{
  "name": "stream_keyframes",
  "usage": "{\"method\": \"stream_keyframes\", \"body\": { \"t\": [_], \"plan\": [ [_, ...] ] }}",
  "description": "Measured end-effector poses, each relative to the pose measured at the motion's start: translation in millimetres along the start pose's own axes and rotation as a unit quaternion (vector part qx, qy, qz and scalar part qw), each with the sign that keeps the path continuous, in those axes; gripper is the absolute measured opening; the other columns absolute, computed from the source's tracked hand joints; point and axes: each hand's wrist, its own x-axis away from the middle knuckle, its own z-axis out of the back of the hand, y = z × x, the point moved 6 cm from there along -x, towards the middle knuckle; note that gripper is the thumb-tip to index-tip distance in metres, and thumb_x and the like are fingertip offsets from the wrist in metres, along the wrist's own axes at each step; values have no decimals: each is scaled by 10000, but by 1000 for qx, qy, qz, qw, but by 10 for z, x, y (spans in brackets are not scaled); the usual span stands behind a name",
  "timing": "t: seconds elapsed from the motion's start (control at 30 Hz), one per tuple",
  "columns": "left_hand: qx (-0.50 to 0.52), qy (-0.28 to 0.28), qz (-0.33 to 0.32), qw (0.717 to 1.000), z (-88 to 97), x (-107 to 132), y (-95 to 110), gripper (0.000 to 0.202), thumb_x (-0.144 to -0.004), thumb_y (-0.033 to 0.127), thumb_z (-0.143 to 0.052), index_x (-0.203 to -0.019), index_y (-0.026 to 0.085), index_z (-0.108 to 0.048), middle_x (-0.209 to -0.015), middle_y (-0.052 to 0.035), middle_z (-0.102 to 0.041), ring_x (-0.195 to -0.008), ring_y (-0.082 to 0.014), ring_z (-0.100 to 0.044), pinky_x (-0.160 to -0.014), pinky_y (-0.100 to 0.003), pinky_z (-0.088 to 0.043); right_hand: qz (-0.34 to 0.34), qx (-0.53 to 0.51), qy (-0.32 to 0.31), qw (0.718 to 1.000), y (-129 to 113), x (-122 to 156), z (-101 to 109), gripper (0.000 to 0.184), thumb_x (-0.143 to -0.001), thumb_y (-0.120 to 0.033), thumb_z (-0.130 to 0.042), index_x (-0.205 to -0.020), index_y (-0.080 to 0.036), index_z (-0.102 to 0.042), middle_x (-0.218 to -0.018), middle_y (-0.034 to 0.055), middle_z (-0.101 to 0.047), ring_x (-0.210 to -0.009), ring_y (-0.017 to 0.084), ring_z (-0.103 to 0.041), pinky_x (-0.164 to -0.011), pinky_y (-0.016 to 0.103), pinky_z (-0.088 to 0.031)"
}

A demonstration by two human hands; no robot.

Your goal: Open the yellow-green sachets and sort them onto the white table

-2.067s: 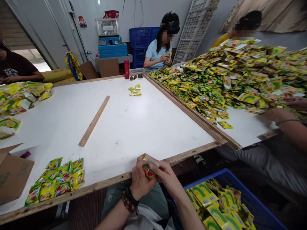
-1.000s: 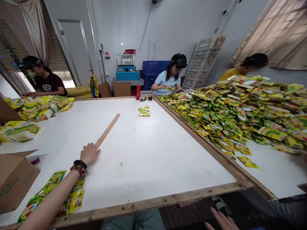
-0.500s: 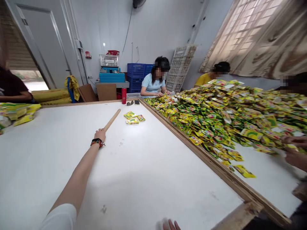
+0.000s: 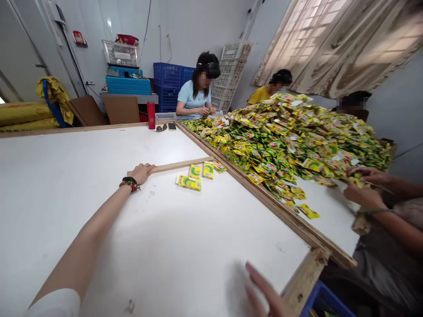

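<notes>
My left hand, with a beaded bracelet at the wrist, grips a flat wooden stick lying across the white table. Just in front of the stick are several small yellow packets; those at the right lie close to its far end. That end reaches near the wooden divider. Low in the view, my right hand hovers over the table near its front corner, fingers stretched apart and partly blurred, nothing in them.
Beyond the divider rises a big heap of yellow-green packets. A person's hands handle packets at the right; others sit behind. A red bottle, sunglasses and a phone stand by the far edge. A blue crate is below the corner.
The stick has swung from pointing away to lying crosswise, and the packets have shifted right towards the divider. My right hand has come further into view. The camera has turned right.
</notes>
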Motion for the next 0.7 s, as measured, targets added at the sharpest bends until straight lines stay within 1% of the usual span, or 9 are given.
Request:
{"method": "stream_keyframes", "body": {
  "t": [0.07, 0.17, 0.2, 0.27, 0.33, 0.4, 0.5, 0.6, 0.7],
  "plan": [
    [9, -23, -40, 999, -26, 277, 217, 454, -937, 232, -374, -1380, 324, -417, -1337, -28, -509, -1108, -250, -430, -976, -377, -319, -50, 6, 34, 998, 204, -493, 130, 508, -890, -465, -463, -1339, -243, -553, -1322, 113, -615, -1144, 327, -623, -903, 490, -549],
    [21, -62, -87, 994, -54, 837, 486, 433, -943, 257, -368, -1358, 356, -439, -1331, 2, -525, -1111, -235, -440, -985, -353, -324, -84, 85, 59, 991, 450, -1230, 244, 623, -895, -487, -400, -1413, -144, -439, -1492, 196, -403, -1367, 348, -382, -993, 526, -447],
    [27, -76, -97, 992, -59, 1055, 545, 423, -944, 268, -365, -1349, 360, -447, -1327, 7, -531, -1112, -235, -444, -986, -351, -327, -103, 137, 32, 985, 527, -1400, 224, 647, -893, -492, -399, -1422, -119, -417, -1523, 215, -334, -1415, 367, -277, -1041, 557, -375],
    [42, -90, -102, 990, -52, 1513, 598, 408, -951, 290, -347, -1339, 353, -459, -1308, 2, -548, -1098, -239, -457, -981, -361, -339, -139, 212, -57, 966, 648, -1554, 116, 634, -896, -494, -399, -1399, -110, -445, -1498, 241, -355, -1414, 424, -232, -1060, 654, -246],
    [50, -75, -74, 993, -15, 1969, 546, 407, -960, 309, -315, -1340, 322, -461, -1289, -19, -560, -1062, -247, -473, -962, -381, -360, -140, 234, -127, 954, 654, -1497, -4, 578, -895, -481, -412, -1352, -140, -509, -1427, 234, -454, -1355, 463, -319, -1022, 729, -183],
    [33, -43, -10, 998, 45, 2397, 392, 419, -963, 310, -293, -1348, 277, -456, -1286, -50, -558, -1027, -260, -484, -928, -400, -385, -109, 218, -158, 957, 538, -1341, -102, 518, -910, -439, -384, -1334, -182, -535, -1367, 200, -529, -1292, 440, -421, -996, 734, -218],
    [-24, -12, 129, 991, 174, 2971, 59, 449, -959, 280, -264, -1365, 198, -436, -1291, -119, -539, -1011, -307, -500, -865, -449, -417, -39, 180, -201, 962, 269, -1114, -225, 508, -956, -343, -251, -1406, -234, -459, -1380, 121, -550, -1290, 306, -473, -1050, 559, -330],
    [-58, 4, 271, 961, 356, 3461, -266, 452, -963, 295, -266, -1365, 154, -414, -1292, -159, -507, -1024, -350, -516, -827, -473, -438, 16, 149, -240, 959, 64, -1004, -287, 531, -960, -256, -192, -1445, -242, -409, -1413, 62, -533, -1301, 214, -469, -1069, 397, -364],
    [-46, 3, 354, 934, 491, 3843, -476, 417, -972, 286, -277, -1320, 110, -424, -1231, -146, -513, -1035, -328, -530, -856, -451, -445, 19, 158, -268, 950, 40, -969, -305, 524, -913, -203, -287, -1400, -229, -479, -1414, 94, -523, -1321, 304, -423, -1049, 513, -353]
  ]
}}
